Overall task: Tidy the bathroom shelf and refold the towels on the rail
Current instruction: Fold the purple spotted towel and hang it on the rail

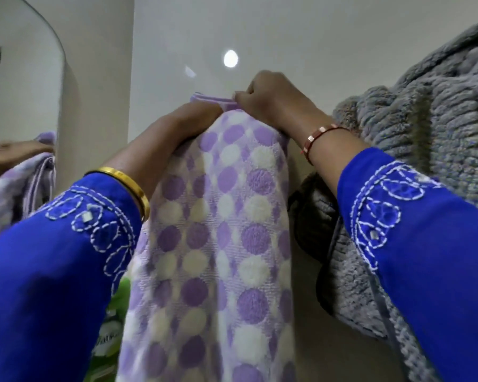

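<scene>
Glossy pale wall [315, 37] straight ahead, with a bright round light spot [230, 58] shining off it. Over on the left, a curved-edged mirror [20, 86] is giving back a blurred reflection. Low down at the left, something green, a bottle or packet [113, 334], peeks out, its white lettering too blurred to read.

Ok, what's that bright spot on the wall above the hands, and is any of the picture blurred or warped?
Head view: the bright spot is a lamp's glare on the glossy wall, with a fainter smear beside it; the dotted towel and right hand are fairly sharp; the mirror reflection at left is motion-blurred; the wide lens stretches both sleeves at the edges.
</scene>
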Demonstrator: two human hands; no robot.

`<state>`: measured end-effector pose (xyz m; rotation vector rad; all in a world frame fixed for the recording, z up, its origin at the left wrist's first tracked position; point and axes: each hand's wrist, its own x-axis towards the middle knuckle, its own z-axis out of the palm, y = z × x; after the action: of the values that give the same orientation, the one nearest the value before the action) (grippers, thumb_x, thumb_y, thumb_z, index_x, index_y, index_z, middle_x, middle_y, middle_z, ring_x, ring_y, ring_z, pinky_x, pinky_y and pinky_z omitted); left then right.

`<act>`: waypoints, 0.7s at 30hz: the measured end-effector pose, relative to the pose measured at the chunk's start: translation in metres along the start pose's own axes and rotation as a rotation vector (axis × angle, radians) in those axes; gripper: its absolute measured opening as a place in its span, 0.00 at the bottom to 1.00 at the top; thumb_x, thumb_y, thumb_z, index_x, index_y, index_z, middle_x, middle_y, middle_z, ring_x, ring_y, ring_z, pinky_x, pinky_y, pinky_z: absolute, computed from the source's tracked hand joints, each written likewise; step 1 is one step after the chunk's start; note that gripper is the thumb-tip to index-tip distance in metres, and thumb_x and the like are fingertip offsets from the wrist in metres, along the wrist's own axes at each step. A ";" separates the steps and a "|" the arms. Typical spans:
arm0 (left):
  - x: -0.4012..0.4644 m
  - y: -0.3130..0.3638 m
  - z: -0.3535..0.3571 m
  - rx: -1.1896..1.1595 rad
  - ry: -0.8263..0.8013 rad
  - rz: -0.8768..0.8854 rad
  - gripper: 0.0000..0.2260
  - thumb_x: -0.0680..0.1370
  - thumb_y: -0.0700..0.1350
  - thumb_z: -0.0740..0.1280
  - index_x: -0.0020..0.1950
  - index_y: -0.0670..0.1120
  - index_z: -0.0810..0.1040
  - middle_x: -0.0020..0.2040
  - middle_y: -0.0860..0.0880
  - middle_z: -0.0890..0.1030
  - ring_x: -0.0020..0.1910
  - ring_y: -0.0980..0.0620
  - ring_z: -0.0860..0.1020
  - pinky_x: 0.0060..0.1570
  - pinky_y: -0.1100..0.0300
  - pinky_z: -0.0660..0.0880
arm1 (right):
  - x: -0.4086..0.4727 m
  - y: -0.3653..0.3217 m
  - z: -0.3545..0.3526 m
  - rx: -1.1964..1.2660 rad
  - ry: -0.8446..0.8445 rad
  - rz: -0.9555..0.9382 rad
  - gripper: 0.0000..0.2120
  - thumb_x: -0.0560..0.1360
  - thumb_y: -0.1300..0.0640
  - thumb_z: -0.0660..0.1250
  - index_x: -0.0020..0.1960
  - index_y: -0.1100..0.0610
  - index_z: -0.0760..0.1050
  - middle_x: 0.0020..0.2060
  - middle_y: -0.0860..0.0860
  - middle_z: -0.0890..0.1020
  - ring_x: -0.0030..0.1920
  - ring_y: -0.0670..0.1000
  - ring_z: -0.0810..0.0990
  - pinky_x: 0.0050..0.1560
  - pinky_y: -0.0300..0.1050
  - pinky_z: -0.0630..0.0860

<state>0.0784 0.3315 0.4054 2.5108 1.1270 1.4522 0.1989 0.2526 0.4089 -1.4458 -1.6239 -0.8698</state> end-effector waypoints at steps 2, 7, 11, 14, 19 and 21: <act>-0.014 0.001 0.005 -0.009 0.097 0.019 0.27 0.75 0.58 0.54 0.63 0.41 0.74 0.66 0.41 0.75 0.64 0.41 0.73 0.65 0.51 0.68 | -0.002 0.000 0.003 0.025 0.126 -0.003 0.18 0.77 0.52 0.57 0.31 0.60 0.63 0.37 0.63 0.73 0.43 0.56 0.73 0.41 0.42 0.61; -0.050 0.003 0.017 0.130 0.401 0.091 0.19 0.81 0.45 0.49 0.55 0.36 0.76 0.58 0.33 0.75 0.57 0.36 0.73 0.54 0.50 0.68 | -0.039 -0.005 0.009 0.001 0.294 -0.072 0.15 0.79 0.56 0.54 0.46 0.64 0.76 0.48 0.64 0.80 0.49 0.63 0.77 0.38 0.47 0.64; -0.074 0.002 0.029 0.105 0.515 0.220 0.20 0.78 0.48 0.49 0.54 0.40 0.77 0.55 0.37 0.77 0.55 0.38 0.74 0.56 0.49 0.70 | -0.081 -0.005 0.017 0.183 0.549 -0.205 0.16 0.73 0.63 0.53 0.52 0.66 0.77 0.46 0.64 0.82 0.47 0.63 0.81 0.46 0.49 0.71; -0.082 0.008 0.035 0.068 0.448 0.189 0.20 0.78 0.51 0.49 0.57 0.46 0.76 0.60 0.43 0.77 0.62 0.43 0.71 0.66 0.43 0.62 | -0.120 0.002 0.034 0.367 0.688 -0.160 0.22 0.68 0.61 0.51 0.53 0.70 0.77 0.48 0.65 0.82 0.49 0.60 0.81 0.53 0.43 0.70; -0.073 0.007 0.030 0.016 0.353 0.138 0.22 0.75 0.58 0.49 0.59 0.51 0.75 0.62 0.45 0.77 0.65 0.45 0.69 0.68 0.40 0.59 | -0.141 0.023 0.054 0.532 0.542 0.096 0.20 0.74 0.55 0.54 0.56 0.67 0.76 0.51 0.61 0.79 0.52 0.58 0.78 0.52 0.37 0.70; -0.071 0.004 0.027 -0.024 0.337 0.158 0.21 0.76 0.56 0.50 0.62 0.51 0.75 0.64 0.45 0.76 0.66 0.45 0.69 0.70 0.42 0.58 | -0.125 0.020 0.056 0.549 0.379 0.126 0.19 0.74 0.58 0.56 0.58 0.67 0.74 0.56 0.61 0.77 0.57 0.58 0.75 0.58 0.43 0.69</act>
<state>0.0803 0.2945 0.3387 2.4496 0.9535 1.9749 0.2194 0.2464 0.2720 -0.9223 -1.3279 -0.5254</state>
